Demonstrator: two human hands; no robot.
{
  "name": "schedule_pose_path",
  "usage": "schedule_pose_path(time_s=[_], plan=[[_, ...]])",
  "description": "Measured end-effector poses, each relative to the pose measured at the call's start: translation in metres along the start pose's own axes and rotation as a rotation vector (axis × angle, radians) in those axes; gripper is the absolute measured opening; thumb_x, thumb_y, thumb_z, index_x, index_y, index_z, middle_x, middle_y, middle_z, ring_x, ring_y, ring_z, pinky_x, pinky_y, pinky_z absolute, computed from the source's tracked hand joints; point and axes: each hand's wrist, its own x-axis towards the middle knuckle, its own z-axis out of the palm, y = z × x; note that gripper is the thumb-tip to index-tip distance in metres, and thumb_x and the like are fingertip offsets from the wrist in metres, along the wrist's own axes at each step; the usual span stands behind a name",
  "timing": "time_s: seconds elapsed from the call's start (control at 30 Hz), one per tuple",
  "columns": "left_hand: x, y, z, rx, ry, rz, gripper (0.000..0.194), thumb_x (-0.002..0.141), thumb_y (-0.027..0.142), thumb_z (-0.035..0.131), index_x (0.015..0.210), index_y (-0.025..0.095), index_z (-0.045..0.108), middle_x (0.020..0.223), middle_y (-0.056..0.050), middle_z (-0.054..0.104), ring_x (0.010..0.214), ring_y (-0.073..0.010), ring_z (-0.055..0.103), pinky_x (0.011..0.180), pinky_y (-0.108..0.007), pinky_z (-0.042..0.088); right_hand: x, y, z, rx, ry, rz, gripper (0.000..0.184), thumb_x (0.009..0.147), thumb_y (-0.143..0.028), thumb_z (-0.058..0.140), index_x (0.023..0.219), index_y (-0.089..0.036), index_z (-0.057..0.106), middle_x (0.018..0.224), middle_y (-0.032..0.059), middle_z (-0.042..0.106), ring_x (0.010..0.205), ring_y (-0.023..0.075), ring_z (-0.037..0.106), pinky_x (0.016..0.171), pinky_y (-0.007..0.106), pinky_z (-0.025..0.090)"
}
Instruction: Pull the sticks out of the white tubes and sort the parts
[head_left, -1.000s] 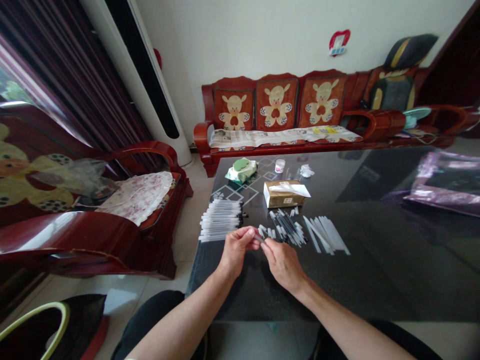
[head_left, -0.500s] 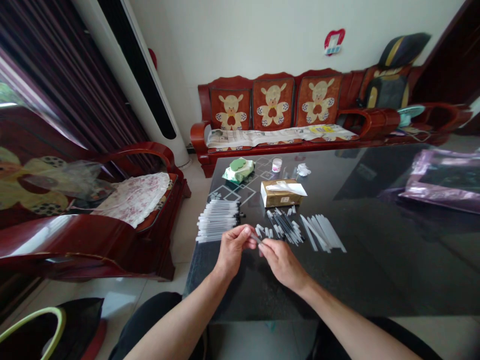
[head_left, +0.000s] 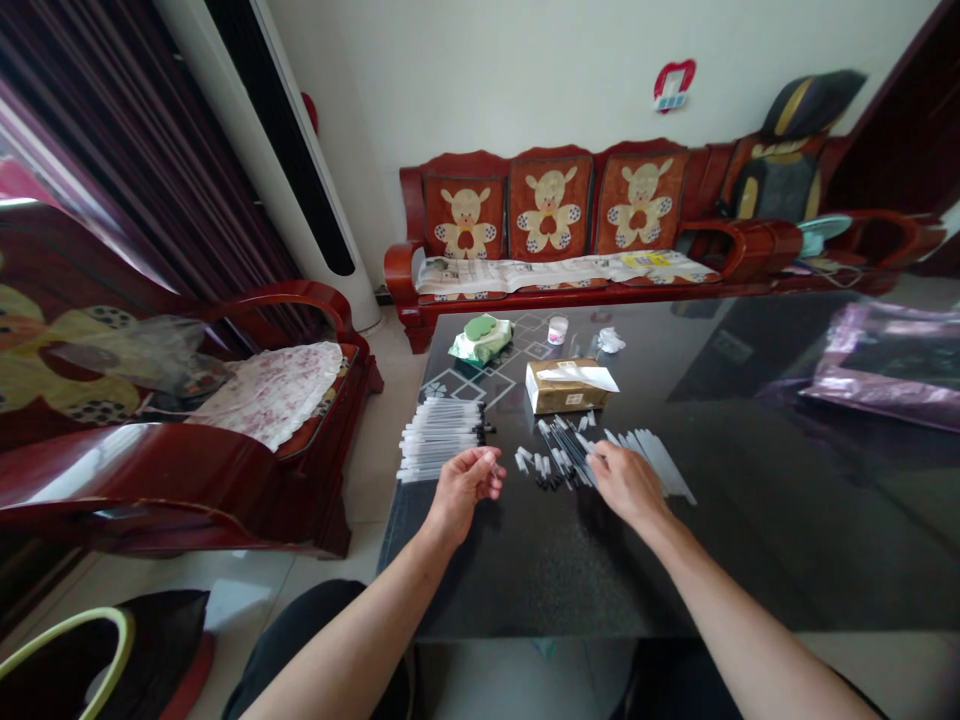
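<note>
My left hand (head_left: 466, 482) hovers over the black glass table (head_left: 750, 520) just right of a neat stack of assembled white pens (head_left: 439, 450). Its fingers are curled in a pinch around something small that I cannot make out. My right hand (head_left: 626, 480) lies further right, its fingertips resting on a pile of dark pen refills (head_left: 564, 450), with a fan of clear pen barrels (head_left: 658, 458) just beyond it. Its fingers are bent over the parts; what they hold is hidden. Small caps (head_left: 528, 462) lie scattered between the hands.
A brown tissue box (head_left: 568, 388), a green wipe pack (head_left: 482, 339), a small white pot (head_left: 556, 330) and crumpled paper (head_left: 611, 341) sit further back. A purple plastic bag (head_left: 885, 370) lies at the right. Red wooden chairs (head_left: 225, 440) stand left, a sofa (head_left: 555, 230) behind.
My hands, which were joined over a small piece in front of me, have parted. The right hand has moved right and forward onto the refill pile; the left stayed near the pen stack.
</note>
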Motion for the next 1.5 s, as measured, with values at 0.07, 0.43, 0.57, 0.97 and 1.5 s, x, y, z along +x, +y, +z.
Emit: schedule_pose_path(time_s=[0.07,0.43,0.57,0.97,1.5], plan=[[0.000,-0.003,0.001,0.009,-0.011,-0.011,0.037,0.070,0.041,0.072,0.091,0.011,0.064,0.070,-0.005,0.065,0.053,-0.0081,0.054,0.049,-0.019,0.043,0.013,0.025,-0.008,-0.089,0.016,0.129,0.028,0.085,-0.035,0.043,0.080,-0.021,0.066,0.081,0.0112,0.069,0.075,0.0228,0.063,0.056,0.028,0.033],[-0.003,-0.008,0.002,0.060,-0.056,-0.028,0.039,0.070,0.042,0.071,0.094,0.012,0.064,0.073,-0.006,0.066,0.054,-0.0092,0.056,0.052,-0.021,0.046,0.034,0.069,-0.012,-0.211,-0.033,0.289,0.030,0.081,-0.037,0.048,0.081,-0.018,0.071,0.089,0.0165,0.070,0.078,0.0263,0.066,0.057,0.030,0.040],[-0.003,-0.009,0.001,0.068,-0.052,-0.027,0.040,0.069,0.043,0.071,0.093,0.012,0.064,0.073,-0.006,0.066,0.054,-0.0093,0.056,0.052,-0.021,0.046,0.036,0.066,-0.007,-0.229,-0.019,0.250,0.028,0.081,-0.036,0.050,0.082,-0.017,0.071,0.087,0.0155,0.071,0.077,0.0236,0.067,0.058,0.028,0.041],[-0.004,-0.008,0.000,0.086,-0.090,-0.007,0.036,0.075,0.041,0.067,0.096,0.012,0.063,0.075,-0.007,0.066,0.055,-0.0095,0.057,0.052,-0.021,0.048,0.030,0.047,-0.007,-0.181,0.001,0.162,0.024,0.080,-0.035,0.051,0.076,-0.019,0.069,0.082,0.0130,0.070,0.077,0.0243,0.065,0.061,0.029,0.040],[-0.005,-0.030,0.006,0.431,-0.259,-0.022,0.045,0.079,0.046,0.060,0.106,0.010,0.059,0.058,-0.003,0.062,0.050,-0.0151,0.062,0.049,-0.027,0.053,-0.049,-0.064,0.023,0.391,-0.181,-0.356,0.028,0.089,-0.031,0.042,0.071,-0.019,0.061,0.067,0.0026,0.067,0.064,0.0135,0.060,0.061,0.023,0.035]])
